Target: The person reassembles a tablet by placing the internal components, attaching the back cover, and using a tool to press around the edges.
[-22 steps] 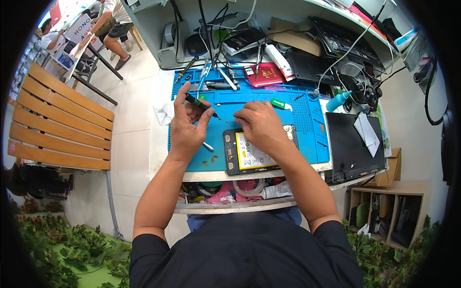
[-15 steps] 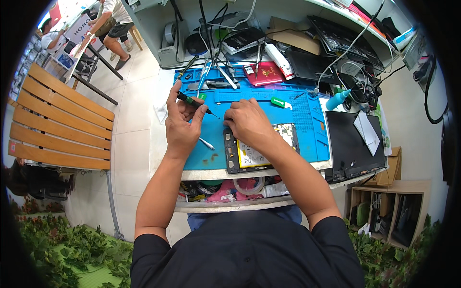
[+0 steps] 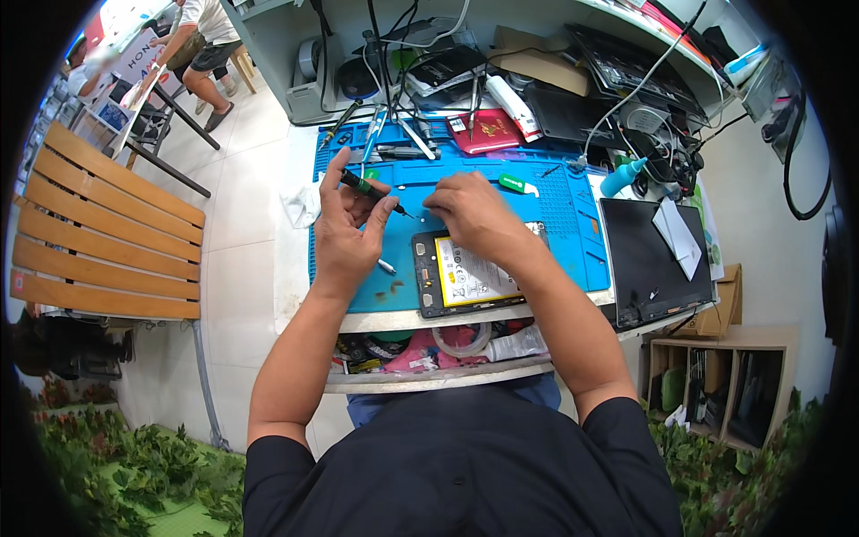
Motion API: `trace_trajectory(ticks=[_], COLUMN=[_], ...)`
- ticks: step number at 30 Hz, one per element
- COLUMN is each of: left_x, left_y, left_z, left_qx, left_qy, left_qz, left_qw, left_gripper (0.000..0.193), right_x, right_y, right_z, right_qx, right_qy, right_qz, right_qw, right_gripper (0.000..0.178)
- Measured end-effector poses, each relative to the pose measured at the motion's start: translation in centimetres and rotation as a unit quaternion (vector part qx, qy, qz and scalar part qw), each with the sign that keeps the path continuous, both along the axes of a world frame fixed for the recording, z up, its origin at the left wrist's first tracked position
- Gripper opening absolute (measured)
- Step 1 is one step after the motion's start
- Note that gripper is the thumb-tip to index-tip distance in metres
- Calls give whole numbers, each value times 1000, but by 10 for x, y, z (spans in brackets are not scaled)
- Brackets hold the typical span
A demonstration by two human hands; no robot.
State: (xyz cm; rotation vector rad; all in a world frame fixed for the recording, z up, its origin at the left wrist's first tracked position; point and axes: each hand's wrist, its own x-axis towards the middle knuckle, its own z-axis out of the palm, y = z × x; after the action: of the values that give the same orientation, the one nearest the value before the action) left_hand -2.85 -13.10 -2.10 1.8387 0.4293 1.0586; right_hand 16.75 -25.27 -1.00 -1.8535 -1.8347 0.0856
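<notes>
My left hand (image 3: 347, 246) is closed around a black and green screwdriver (image 3: 361, 185), its thin tip angled down to the right above the blue work mat (image 3: 367, 298). Close to that tip is my right hand (image 3: 474, 213), fingers bent and pinched together; whatever they hold, if anything, is hidden. Beneath my right hand and forearm lies a tablet with its back off (image 3: 429, 300), showing a silvery battery with a yellow border (image 3: 474, 276). A slim white and metal tool (image 3: 386, 266) is on the mat by my left wrist.
A green and white card-like tool (image 3: 514, 183), tweezers and drivers lie across the mat's far side. Behind them are a red booklet (image 3: 488, 132), a white tube (image 3: 514, 107) and cables. A blue bottle (image 3: 622, 179) and dark screen panel (image 3: 658, 268) are at right.
My right hand has shifted up and away from the tablet's far edge, uncovering more of the battery. My left hand keeps the screwdriver in nearly the same pose. The view has shifted slightly.
</notes>
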Motion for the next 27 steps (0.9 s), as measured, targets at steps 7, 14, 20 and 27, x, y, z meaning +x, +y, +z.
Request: trace_trajectory(ticks=[7, 14, 20, 27], left_x=[4, 4, 7, -2], left_y=[-3, -1, -3, 5], left_z=[-2, -5, -5, -6], left_qx=[-8, -1, -26, -22], left_qy=[29, 54, 38, 11], left_qz=[-16, -7, -11, 17], left_qw=[999, 999, 999, 1000], left_gripper=[80, 74, 75, 82], right_x=[-7, -32, -37, -34], right_y=[-42, -83, -91, -44], right_z=[23, 32, 9, 24], right_qx=[123, 116, 123, 99], right_qy=[21, 49, 58, 23], right_qz=[-55, -51, -49, -28], right_qw=[991, 991, 989, 994], right_gripper=[15, 17, 18, 15])
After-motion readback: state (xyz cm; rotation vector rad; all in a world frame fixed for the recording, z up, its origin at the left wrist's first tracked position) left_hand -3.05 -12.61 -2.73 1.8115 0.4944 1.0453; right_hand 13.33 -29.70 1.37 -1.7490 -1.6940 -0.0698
